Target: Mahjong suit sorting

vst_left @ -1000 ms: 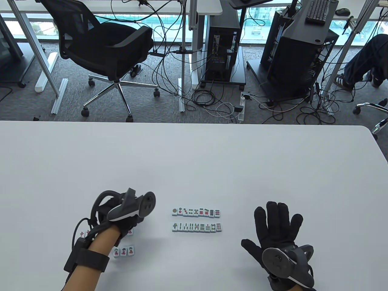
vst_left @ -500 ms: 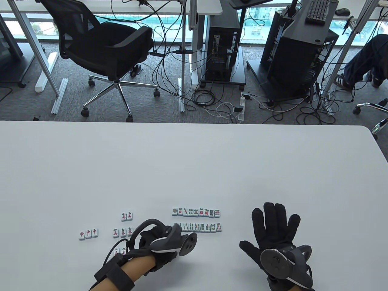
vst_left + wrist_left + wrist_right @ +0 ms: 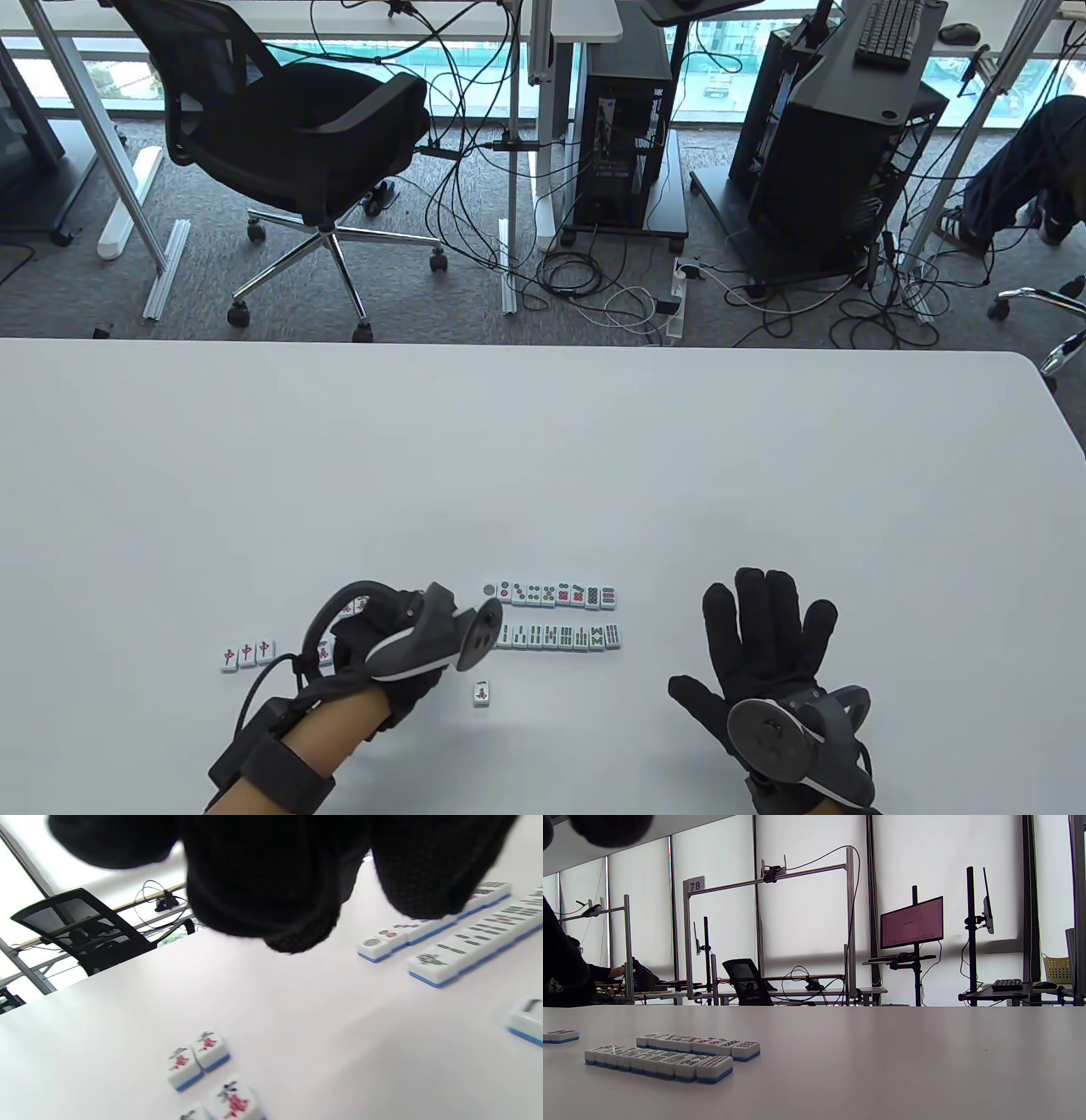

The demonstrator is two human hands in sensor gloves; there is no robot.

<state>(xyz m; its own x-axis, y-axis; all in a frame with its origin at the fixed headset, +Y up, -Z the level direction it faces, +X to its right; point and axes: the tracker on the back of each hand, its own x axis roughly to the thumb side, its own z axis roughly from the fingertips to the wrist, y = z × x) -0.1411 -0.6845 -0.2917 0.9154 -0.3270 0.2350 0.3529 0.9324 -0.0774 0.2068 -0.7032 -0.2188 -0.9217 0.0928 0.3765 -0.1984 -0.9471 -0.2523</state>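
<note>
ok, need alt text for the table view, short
Two gloved hands over a white table with mahjong tiles: the left hand hovers beside two neat tile rows, a single tile lying just below them. The right hand rests flat, fingers spread. Three red-character tiles sit far left.

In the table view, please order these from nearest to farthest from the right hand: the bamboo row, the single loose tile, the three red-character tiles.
Measured from the right hand:
1. The bamboo row, to its left; the row's right end is closest.
2. The single loose tile, further left, in front of the rows.
3. The three red-character tiles, far left, beyond the left hand.
</note>
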